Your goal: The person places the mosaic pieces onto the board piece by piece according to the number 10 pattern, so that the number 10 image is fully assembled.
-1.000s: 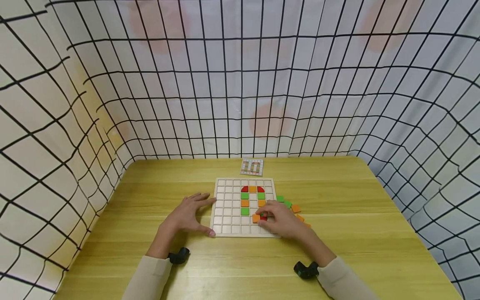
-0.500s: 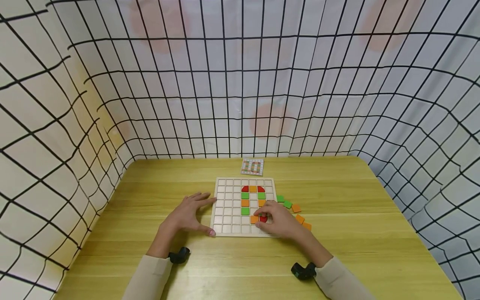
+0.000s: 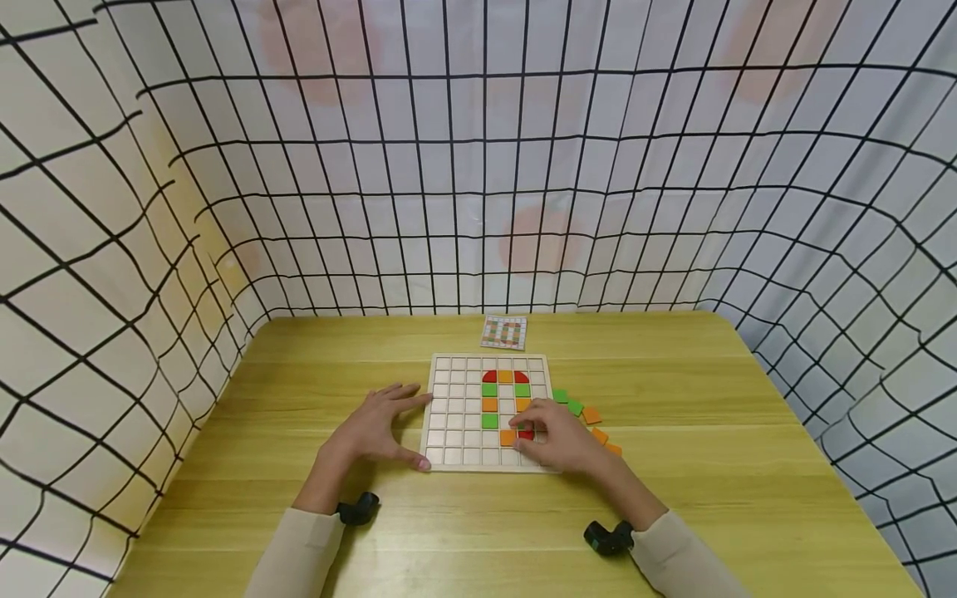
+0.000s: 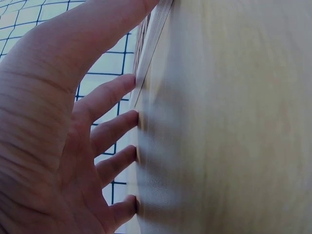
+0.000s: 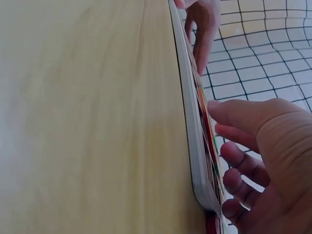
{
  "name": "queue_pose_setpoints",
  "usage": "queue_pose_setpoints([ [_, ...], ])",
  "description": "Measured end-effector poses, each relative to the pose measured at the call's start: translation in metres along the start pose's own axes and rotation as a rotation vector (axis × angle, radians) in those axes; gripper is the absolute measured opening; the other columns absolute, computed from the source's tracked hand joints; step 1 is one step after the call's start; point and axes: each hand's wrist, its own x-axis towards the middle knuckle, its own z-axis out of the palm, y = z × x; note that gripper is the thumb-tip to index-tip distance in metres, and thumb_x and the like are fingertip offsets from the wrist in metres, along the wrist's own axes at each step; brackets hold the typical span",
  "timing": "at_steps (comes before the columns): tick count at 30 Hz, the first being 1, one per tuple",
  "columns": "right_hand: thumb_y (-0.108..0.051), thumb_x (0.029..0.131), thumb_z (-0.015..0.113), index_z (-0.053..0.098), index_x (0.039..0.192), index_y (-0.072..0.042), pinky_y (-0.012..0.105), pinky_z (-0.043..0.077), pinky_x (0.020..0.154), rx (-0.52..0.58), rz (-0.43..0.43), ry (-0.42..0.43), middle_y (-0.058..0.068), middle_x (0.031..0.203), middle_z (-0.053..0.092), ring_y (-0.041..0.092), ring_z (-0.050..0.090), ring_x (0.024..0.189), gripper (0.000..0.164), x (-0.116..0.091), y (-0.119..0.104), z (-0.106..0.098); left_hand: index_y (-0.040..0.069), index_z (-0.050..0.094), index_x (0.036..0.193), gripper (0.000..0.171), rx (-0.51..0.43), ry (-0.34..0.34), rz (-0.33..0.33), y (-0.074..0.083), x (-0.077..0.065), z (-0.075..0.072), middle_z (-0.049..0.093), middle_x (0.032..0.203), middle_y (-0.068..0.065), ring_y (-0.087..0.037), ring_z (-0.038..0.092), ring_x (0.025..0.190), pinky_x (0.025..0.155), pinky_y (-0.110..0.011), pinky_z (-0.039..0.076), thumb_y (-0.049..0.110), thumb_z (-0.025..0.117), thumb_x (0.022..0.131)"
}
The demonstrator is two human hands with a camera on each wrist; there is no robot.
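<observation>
In the head view, a pale gridded board (image 3: 456, 432) lies on the table, with red, green and orange tiles set in some squares. My left hand (image 3: 374, 428) is spread at the board's left edge, thumb and index finger touching it. My right hand (image 3: 557, 436) is over the lower right part of the board, thumb and index finger at an orange square tile (image 3: 508, 438) as if pinching it. Beside that tile, a red tile (image 3: 526, 435) is partly hidden under the fingers. In the right wrist view, the thumb (image 5: 234, 114) touches the board's top face.
Loose green tiles (image 3: 574, 407) and orange tiles (image 3: 591, 415) lie right of the board, some partly behind the right hand. A small printed pattern card (image 3: 504, 332) lies beyond the board. White sheeting with black grid lines (image 3: 478, 208) surrounds the table's back and sides.
The orange tile under my right fingers has shifted slightly toward me and now sits in line with the board's squares. My right hand moved slightly; the left hand stays at the board's edge.
</observation>
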Motion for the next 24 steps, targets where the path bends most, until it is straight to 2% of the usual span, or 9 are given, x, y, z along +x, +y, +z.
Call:
queue_pose_setpoints([
  [7,-0.024,0.092,0.078,0.077,0.114,-0.018,0.027,0.045,0.073,0.041,0.052,0.046,-0.005,0.098,0.064,0.014,0.052,0.086,0.022,-0.003,0.005,-0.013,0.027,0.05,0.154,0.115,-0.006,-0.005,0.003,0.0,0.0,0.0,0.038,0.166,-0.011,-0.044,0.028,0.155,0.122,-0.074,0.017,0.076,0.087,0.058],
  [15,-0.024,0.092,0.079,0.077,0.113,-0.021,0.03,0.045,0.078,-0.029,0.123,0.093,-0.005,0.097,0.061,0.016,0.052,0.09,0.021,-0.015,0.018,-0.03,0.027,0.05,0.154,0.114,-0.005,-0.003,0.01,0.0,0.001,0.0,0.038,0.165,-0.012,-0.044,0.027,0.155,0.122,-0.074,0.017,0.075,0.087,0.058],
  [19,-0.023,0.091,0.08,0.078,0.111,-0.019,0.028,0.044,0.076,-0.041,0.121,0.119,-0.005,0.095,0.061,0.016,0.051,0.088,0.02,-0.022,0.027,-0.036,0.027,0.05,0.154,0.114,-0.007,-0.005,0.002,0.0,0.001,0.0,0.038,0.166,-0.011,-0.044,0.027,0.155,0.122,-0.073,0.017,0.075,0.087,0.058],
  [24,-0.024,0.09,0.082,0.077,0.103,-0.02,0.029,0.05,0.081,-0.064,0.109,0.134,-0.008,0.096,0.064,0.012,0.055,0.089,0.014,-0.031,0.035,-0.043,0.027,0.05,0.154,0.114,-0.003,-0.004,0.004,0.0,0.001,0.0,0.038,0.166,-0.011,-0.044,0.027,0.155,0.122,-0.073,0.018,0.075,0.088,0.058],
])
